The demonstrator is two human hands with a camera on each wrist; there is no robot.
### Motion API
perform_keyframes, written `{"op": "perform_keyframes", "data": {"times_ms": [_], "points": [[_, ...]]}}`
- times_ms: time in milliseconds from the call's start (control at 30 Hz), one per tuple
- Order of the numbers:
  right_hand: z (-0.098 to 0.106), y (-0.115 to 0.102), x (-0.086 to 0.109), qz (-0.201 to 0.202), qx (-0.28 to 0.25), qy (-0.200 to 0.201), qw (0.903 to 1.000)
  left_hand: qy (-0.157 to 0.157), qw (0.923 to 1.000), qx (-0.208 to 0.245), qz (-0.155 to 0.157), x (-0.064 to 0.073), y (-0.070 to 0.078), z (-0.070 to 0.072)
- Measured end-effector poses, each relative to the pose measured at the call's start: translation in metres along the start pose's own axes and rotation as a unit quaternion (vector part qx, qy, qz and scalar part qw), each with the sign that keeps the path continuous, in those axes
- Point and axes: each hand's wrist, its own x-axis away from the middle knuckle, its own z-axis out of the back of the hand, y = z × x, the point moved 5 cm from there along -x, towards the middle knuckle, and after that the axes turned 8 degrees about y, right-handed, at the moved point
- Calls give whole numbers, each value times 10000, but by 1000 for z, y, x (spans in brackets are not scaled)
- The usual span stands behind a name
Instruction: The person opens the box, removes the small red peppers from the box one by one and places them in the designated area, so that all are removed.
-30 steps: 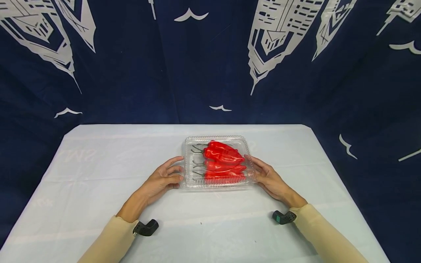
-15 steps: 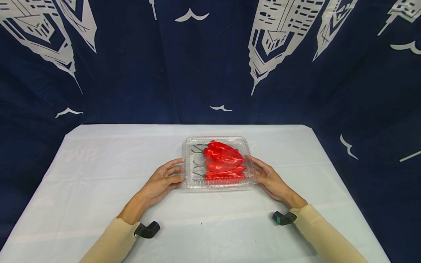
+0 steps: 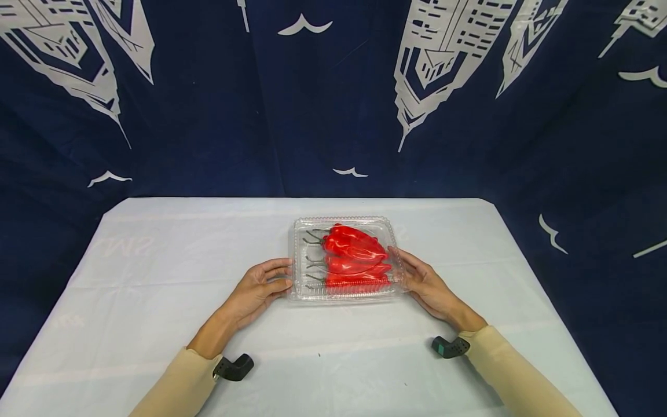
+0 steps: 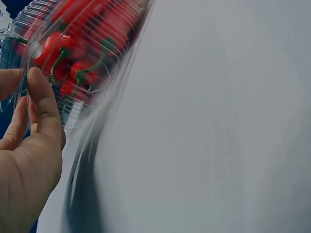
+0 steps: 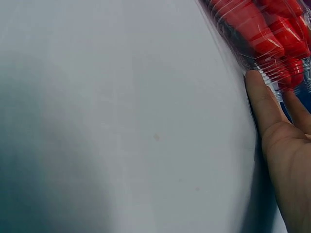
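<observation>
A clear plastic clamshell box (image 3: 312, 295) lies on the table with its lid down. Several red peppers (image 3: 354, 252) with thin green stems show through it, stems toward the left. At the box's left end, my left hand (image 3: 260, 286) touches the side with nearly straight fingers and thumb. The left wrist view shows the thumb (image 4: 43, 102) against the box's ribbed wall, near the rim. On the opposite end, my right hand (image 3: 429, 286) rests its fingers and thumb against the side. Up close, the right thumb (image 5: 262, 99) meets a lower corner of the box.
A white cloth covers the table (image 3: 156, 260). Behind it hangs a dark blue curtain (image 3: 323, 104) printed with white buildings and birds. Black devices are worn at the left wrist (image 3: 233, 368) and right wrist (image 3: 450, 347).
My left hand's fingers have slid slightly toward the near side along the box's left end and drawn closer together. The right hand and the box have hardly moved.
</observation>
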Motion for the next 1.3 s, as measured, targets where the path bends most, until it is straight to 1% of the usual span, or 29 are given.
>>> {"op": "perform_keyframes", "data": {"times_ms": [167,233,300,400,433,667,800,900,1100,1167,1300], "points": [[-1,0,0,17,-41,-43,10000,-51,9985,-467,-297,2,1,2],[-1,0,-1,4,-66,-39,10000,-163,9972,-610,-394,4,1,3],[-1,0,-2,-4,-81,-24,10000,-298,9963,-665,-465,6,0,3],[-1,1,-2,4,-129,-29,9999,-479,9955,-577,-580,8,-1,1],[-1,1,-3,5,-141,-28,9999,-496,9954,-527,-628,7,-1,0],[-1,2,-2,61,-156,-66,9998,-275,9927,-431,-1094,6,-3,-5],[0,3,-1,91,-152,-71,9998,-223,9909,-403,-1267,6,-3,-6],[0,3,-1,110,-135,-80,9998,-158,9917,-332,-1236,6,-4,-7],[0,2,-1,178,-201,-184,9995,-14,9956,-177,-922,6,-10,-7],[0,2,-1,164,-202,-187,9995,54,9957,-229,-899,7,-10,-6],[1,2,-1,94,-175,-139,9997,216,9943,-409,-958,8,-10,-5]]}}
